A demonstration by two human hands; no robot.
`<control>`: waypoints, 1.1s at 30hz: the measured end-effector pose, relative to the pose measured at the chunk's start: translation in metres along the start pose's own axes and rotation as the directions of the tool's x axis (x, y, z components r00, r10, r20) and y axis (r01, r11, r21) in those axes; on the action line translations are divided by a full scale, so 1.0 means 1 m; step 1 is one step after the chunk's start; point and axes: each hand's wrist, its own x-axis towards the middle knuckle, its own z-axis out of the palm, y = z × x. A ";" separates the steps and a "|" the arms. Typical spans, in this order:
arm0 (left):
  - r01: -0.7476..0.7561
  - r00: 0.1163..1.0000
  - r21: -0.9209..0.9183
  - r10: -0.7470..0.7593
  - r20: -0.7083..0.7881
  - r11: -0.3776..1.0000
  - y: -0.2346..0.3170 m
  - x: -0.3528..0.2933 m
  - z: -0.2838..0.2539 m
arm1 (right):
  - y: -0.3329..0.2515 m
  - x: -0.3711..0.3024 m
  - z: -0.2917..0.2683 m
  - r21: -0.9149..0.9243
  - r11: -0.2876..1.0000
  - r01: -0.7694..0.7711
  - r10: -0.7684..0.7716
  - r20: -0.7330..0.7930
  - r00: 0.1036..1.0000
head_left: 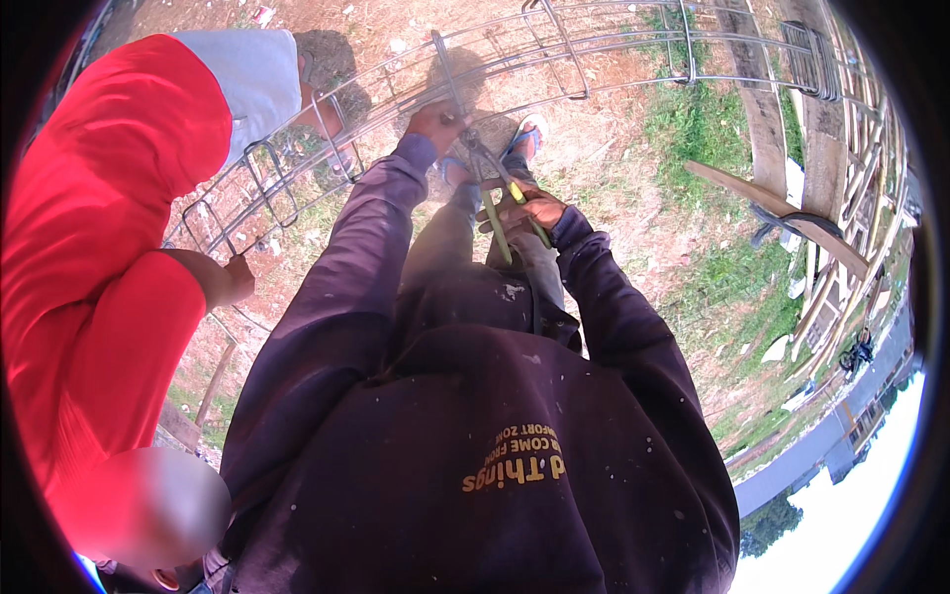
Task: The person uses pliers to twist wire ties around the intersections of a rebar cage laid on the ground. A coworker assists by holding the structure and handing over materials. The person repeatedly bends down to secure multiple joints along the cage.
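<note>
A long steel rebar cage (633, 94), made of thin bars with square stirrups, stretches across in front of me. My left hand (435, 127) is closed on it, at a stirrup where the bars cross. My right hand (529, 210) grips a pair of pincers (497, 226) with green-yellow handles. The pincers' jaws point up to the bars, just right of my left hand; whether they bite on wire is too small to tell. One handle stands a little apart from the other. My right fingers are partly in shadow.
At left a co-worker in red (109, 198) bends over the cage, a hand (236, 280) at its near end. Bundled stirrups (811, 61) hang at far right, by wooden planks (757, 124). A slanting board (727, 186) and a timber pile (841, 287) lie at right.
</note>
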 end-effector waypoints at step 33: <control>0.015 1.000 -0.090 -0.017 -0.012 0.996 -0.017 0.002 0.008 | -0.060 -0.023 -0.050 -0.906 -0.339 -0.252 -0.581 -0.009 0.814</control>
